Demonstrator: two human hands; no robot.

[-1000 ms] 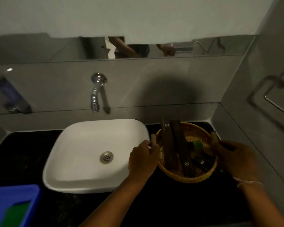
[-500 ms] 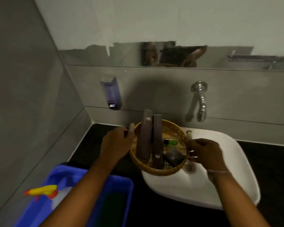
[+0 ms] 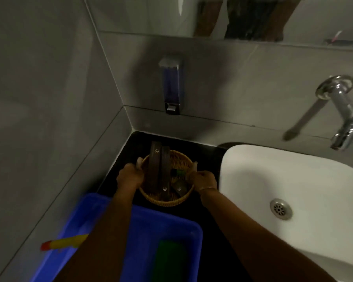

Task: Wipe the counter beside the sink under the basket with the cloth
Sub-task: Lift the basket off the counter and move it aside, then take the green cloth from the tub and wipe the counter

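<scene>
A round woven basket (image 3: 182,159) sits low over the black counter (image 3: 209,154) in the left corner, left of the white sink (image 3: 289,180). It holds two long dark boxes, a small dark box and a green item. My left hand (image 3: 129,177) grips its left rim and my right hand (image 3: 204,179) grips its right rim. A green cloth (image 3: 169,261) lies in the blue tub (image 3: 167,224) at the front, under my left forearm.
A yellow and red spray nozzle (image 3: 63,243) pokes out of the tub at the left. A soap dispenser (image 3: 170,86) hangs on the back wall above the corner. A chrome tap (image 3: 342,110) juts over the sink. Grey tiled walls close the left side.
Both hands carried the basket from the counter right of the sink, across the basin, to the counter's left corner. The view swung left with it.
</scene>
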